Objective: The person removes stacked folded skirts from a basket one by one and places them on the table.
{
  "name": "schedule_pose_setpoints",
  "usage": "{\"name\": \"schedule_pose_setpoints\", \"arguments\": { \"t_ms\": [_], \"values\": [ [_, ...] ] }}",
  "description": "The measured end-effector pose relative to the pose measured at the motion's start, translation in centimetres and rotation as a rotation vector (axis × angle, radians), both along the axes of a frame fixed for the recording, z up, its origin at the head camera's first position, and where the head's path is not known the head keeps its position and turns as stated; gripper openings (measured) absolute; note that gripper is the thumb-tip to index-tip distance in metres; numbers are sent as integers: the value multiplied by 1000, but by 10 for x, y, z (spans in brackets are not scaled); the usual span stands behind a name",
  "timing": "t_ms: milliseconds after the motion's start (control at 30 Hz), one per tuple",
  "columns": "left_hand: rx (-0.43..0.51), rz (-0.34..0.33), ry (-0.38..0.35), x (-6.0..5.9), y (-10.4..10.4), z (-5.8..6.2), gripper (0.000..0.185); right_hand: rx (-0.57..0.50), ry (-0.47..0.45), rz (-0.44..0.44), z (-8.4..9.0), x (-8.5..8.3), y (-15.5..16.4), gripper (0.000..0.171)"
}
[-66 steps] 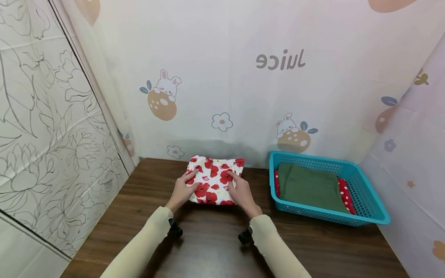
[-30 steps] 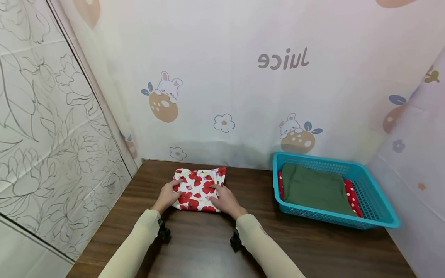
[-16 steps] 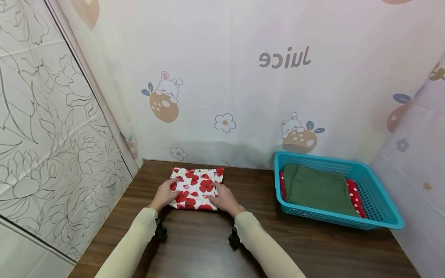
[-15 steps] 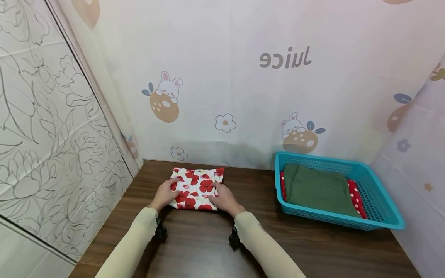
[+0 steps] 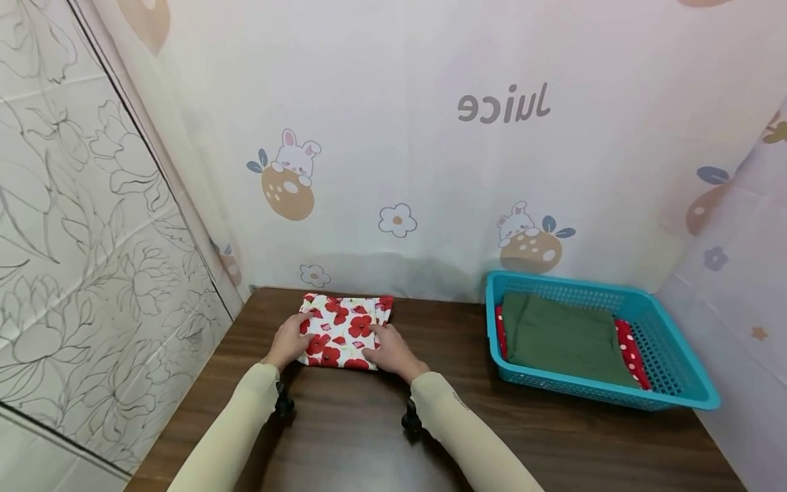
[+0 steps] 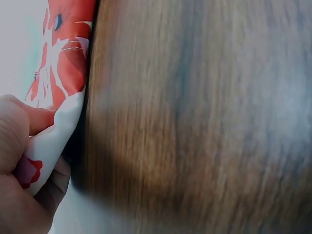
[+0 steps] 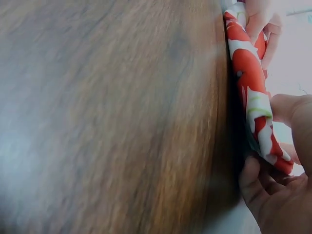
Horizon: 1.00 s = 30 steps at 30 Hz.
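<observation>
A folded white cloth with red poppies (image 5: pixel 341 331) lies at the back left of the table. My left hand (image 5: pixel 287 344) grips its left edge. In the left wrist view the thumb (image 6: pixel 36 119) presses on top, and other fingers reach under the cloth (image 6: pixel 68 73). At the opposite edge my right hand (image 5: pixel 393 352) pinches the cloth too. The right wrist view has that thumb (image 7: pixel 287 108) on the upper face and fingers (image 7: pixel 251 180) tucked below the folded layers (image 7: pixel 249 68). Whether the underside touches the table throughout cannot be seen.
A blue plastic basket (image 5: pixel 682 355) stands at the back right. Inside lies a folded dark green cloth (image 5: pixel 562 338) over a red one with white dots (image 5: pixel 630 352). Printed curtains (image 5: pixel 399 157) hang close behind the brown wooden table (image 5: pixel 350 430).
Both hands have shifted the poppy cloth leftward across the table, mostly before the last half second. Since then it has barely moved. The grip stays at both sides, and the basket stays put.
</observation>
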<state>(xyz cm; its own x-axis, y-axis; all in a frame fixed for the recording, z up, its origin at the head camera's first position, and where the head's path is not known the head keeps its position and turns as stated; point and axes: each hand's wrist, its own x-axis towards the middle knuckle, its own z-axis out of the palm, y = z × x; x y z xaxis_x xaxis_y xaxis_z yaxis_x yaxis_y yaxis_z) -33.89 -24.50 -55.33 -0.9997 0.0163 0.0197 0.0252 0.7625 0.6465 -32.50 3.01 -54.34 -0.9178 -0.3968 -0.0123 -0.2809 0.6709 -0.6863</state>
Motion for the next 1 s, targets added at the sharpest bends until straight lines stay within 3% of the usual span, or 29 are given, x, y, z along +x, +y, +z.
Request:
{"name": "schedule_pose_setpoints", "arguments": {
  "t_ms": [200, 400, 700, 1000],
  "values": [
    [-2, 13, 39, 1, -12, -7, 53, -30, -5, 0, 0, -1, -13, 62],
    [-32, -5, 40, -8, -15, -10, 55, 68, 12, 27, 3, -9, -17, 66],
    [-152, -37, -34, -10, -7, 3, 58, 161, 16, 76, 7, -13, -9, 61],
    [-256, -15, -108, 7, 13, 21, 58, 127, 41, 91, 16, -7, 2, 57]
  ]
}}
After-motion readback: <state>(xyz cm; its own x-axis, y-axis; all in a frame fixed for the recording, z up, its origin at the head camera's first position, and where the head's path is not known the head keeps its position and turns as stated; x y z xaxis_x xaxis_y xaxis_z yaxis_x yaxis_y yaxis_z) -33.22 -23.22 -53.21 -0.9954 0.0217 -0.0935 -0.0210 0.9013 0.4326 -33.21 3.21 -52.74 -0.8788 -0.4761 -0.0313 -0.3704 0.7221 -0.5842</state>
